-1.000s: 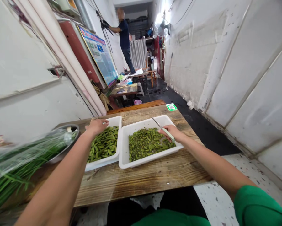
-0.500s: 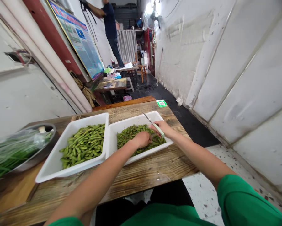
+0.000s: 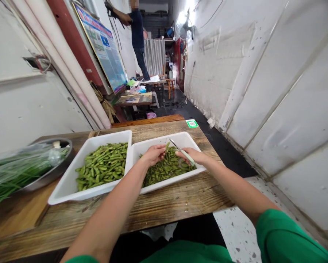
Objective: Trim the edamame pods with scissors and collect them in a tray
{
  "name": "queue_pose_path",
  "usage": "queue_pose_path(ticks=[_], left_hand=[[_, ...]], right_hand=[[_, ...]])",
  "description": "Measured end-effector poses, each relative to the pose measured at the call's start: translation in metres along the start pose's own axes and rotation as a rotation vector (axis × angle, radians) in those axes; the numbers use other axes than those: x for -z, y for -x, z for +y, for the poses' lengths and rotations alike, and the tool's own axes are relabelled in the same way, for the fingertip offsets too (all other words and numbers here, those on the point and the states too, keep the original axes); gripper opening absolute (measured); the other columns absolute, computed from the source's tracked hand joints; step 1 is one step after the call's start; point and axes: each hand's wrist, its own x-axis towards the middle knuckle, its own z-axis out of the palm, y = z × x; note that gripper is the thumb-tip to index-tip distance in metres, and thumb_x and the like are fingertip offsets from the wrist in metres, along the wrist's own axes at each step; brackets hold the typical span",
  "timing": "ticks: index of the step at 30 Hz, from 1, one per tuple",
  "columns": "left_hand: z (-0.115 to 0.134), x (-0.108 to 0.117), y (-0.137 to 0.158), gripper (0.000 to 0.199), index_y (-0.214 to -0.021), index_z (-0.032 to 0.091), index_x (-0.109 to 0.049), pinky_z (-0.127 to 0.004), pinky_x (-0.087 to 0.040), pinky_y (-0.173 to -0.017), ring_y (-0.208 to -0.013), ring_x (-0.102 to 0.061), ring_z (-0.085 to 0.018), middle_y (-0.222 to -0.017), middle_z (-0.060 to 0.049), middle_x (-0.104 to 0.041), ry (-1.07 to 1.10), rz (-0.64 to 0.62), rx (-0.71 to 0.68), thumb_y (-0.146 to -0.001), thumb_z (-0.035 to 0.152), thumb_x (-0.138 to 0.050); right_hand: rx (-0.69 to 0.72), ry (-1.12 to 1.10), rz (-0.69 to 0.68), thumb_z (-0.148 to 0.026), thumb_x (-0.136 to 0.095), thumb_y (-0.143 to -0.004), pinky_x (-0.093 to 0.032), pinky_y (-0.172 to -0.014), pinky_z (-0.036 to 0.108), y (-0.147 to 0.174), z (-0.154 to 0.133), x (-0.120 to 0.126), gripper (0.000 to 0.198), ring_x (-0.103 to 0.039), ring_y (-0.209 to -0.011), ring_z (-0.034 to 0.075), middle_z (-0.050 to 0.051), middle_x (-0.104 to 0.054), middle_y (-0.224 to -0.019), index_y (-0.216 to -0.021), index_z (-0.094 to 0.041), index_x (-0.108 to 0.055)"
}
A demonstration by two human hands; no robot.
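Observation:
My left hand (image 3: 156,153) pinches a green edamame pod (image 3: 167,145) above the right-hand white tub (image 3: 138,147). In my right hand (image 3: 193,155) are scissors (image 3: 188,157) with pale green handles, their blades pointing up and left towards the pod. Whether the blades are parted I cannot tell. Below both hands, loose edamame pods (image 3: 164,171) mixed with small bits cover the tub's bottom. A second white tub (image 3: 68,190) stands to the left, touching or nearly touching the first, and holds a heap of edamame pods (image 3: 103,164).
Left of the tubs, a metal bowl (image 3: 66,157) holds green stalks (image 3: 18,171) in clear plastic, beside a wooden board (image 3: 21,215). A green QR card (image 3: 192,124) lies at the wooden table's (image 3: 164,204) far corner. Further back, a person (image 3: 138,33) stands on a table by the wall.
My left hand has risen from among the pods and moved left, now with a pod in its fingers. My right hand keeps the scissors. The view has shifted slightly.

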Motion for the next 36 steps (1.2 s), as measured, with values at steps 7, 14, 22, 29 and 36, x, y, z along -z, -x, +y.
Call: queue_pose_path(ticks=[7,14,22,29,36], left_hand=[[0.0,-0.005,0.0,0.016,-0.072,0.012,-0.056,-0.016,-0.035,-0.042,-0.045,-0.046,-0.005,-0.056,0.001,-0.051,-0.023,-0.042,-0.034,-0.063,0.02,-0.067],[-0.008,-0.002,-0.007,0.021,-0.07,0.012,-0.059,-0.017,-0.031,-0.041,-0.042,-0.042,-0.006,-0.047,0.003,-0.046,-0.208,0.007,-0.134,-0.063,0.031,-0.065],[-0.008,0.0,-0.005,0.013,-0.064,0.012,-0.06,-0.017,-0.026,-0.037,-0.037,-0.037,-0.004,-0.045,0.004,-0.047,-0.313,0.059,-0.107,-0.063,0.024,-0.064],[-0.004,0.001,-0.004,0.015,-0.061,0.013,-0.05,-0.018,-0.037,-0.042,-0.048,-0.054,-0.01,-0.049,0.0,-0.053,-0.122,0.132,0.003,-0.065,0.016,-0.065],[0.004,0.005,-0.006,0.01,-0.071,0.013,-0.05,-0.018,-0.046,-0.055,-0.058,-0.058,-0.008,-0.062,-0.001,-0.057,0.264,0.162,-0.117,-0.07,0.008,-0.059]], right_hand=[[0.073,0.009,-0.053,-0.058,-0.054,-0.068,-0.033,-0.03,0.017,0.002,0.001,-0.003,0.045,-0.038,-0.032,0.005,-0.004,-0.045,-0.045,-0.061,-0.015,-0.043],[0.062,0.025,-0.045,-0.054,-0.058,-0.066,-0.028,-0.027,0.016,0.005,-0.004,-0.004,0.043,-0.035,-0.028,0.005,-0.006,-0.041,-0.04,-0.057,-0.015,-0.042],[-0.022,0.094,-0.043,-0.051,-0.064,-0.06,-0.025,-0.025,0.017,0.006,-0.004,-0.002,0.042,-0.034,-0.025,0.005,-0.006,-0.039,-0.034,-0.053,-0.016,-0.042],[0.007,0.088,-0.036,-0.05,-0.064,-0.061,-0.026,-0.025,0.016,0.003,-0.002,-0.003,0.042,-0.034,-0.025,0.005,-0.007,-0.039,-0.033,-0.053,-0.015,-0.042],[-0.043,0.013,-0.153,-0.055,-0.054,-0.07,-0.036,-0.031,0.017,0.004,-0.004,-0.004,0.042,-0.042,-0.031,0.007,-0.005,-0.045,-0.041,-0.067,-0.014,-0.047]])
